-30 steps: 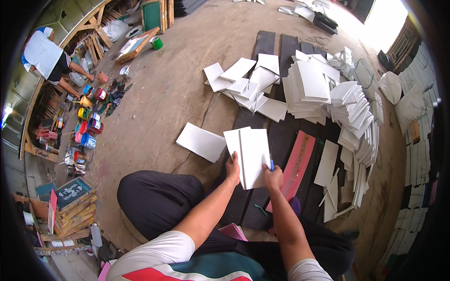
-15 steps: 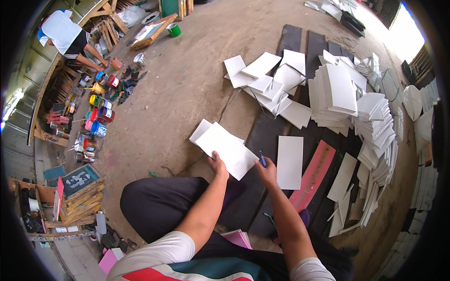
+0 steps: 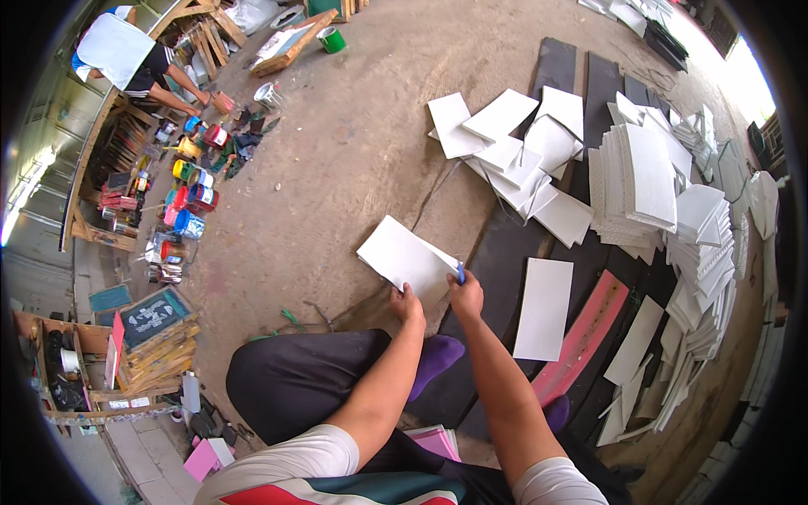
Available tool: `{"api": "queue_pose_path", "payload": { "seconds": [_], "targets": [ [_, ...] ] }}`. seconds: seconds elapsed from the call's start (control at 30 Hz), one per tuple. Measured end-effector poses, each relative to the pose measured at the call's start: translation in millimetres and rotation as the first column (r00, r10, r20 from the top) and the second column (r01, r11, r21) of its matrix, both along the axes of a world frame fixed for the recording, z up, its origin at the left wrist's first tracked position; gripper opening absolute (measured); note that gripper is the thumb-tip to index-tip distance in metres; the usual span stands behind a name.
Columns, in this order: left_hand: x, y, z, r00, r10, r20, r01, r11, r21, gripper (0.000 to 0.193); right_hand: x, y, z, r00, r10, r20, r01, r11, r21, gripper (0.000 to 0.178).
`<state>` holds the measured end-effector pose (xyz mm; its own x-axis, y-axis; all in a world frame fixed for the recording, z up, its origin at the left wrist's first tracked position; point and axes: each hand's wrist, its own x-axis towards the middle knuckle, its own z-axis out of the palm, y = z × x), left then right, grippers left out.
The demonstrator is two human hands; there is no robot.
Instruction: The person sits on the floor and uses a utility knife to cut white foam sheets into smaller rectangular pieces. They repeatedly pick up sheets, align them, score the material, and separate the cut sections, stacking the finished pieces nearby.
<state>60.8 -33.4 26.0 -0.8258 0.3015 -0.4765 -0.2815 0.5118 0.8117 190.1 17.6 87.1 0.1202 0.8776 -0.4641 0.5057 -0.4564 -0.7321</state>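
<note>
Sheets of white board (image 3: 402, 252) are left of the black strips (image 3: 495, 269); your left hand (image 3: 407, 306) clamps its fingers on their near edge, presumably for steadiness, while your right hand (image 3: 465, 296) closes its fingers round a blue tool (image 3: 460, 272)

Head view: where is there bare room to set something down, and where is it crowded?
Widest bare patch: the concrete floor between the paint pots and the loose white pile. A smaller strip of dark boards shows between the right hand and the single flat sheet. Crowded: among those pots, and at the right around the stacked sheets.
</note>
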Motion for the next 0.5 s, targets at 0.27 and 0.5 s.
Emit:
{"api": "queue_pose_path", "payload": {
  "seconds": [0.27, 0.5],
  "targets": [
    [54.1, 21.3, 3.8, 0.757, -0.323, -0.568, 0.19, 0.94, -0.282, 0.051, 122.8, 57.1, 26.3, 0.93, -0.269, 0.249, 0.13, 0.877, 0.463, 0.046],
    [102.7, 36.7, 25.7, 0.664, -0.426, -0.614, 0.434, 0.889, -0.147, 0.042, 312.7, 170.7, 110.8, 0.566, -0.695, 0.444, 0.282, 0.669, 0.687, 0.083]
  ]
}}
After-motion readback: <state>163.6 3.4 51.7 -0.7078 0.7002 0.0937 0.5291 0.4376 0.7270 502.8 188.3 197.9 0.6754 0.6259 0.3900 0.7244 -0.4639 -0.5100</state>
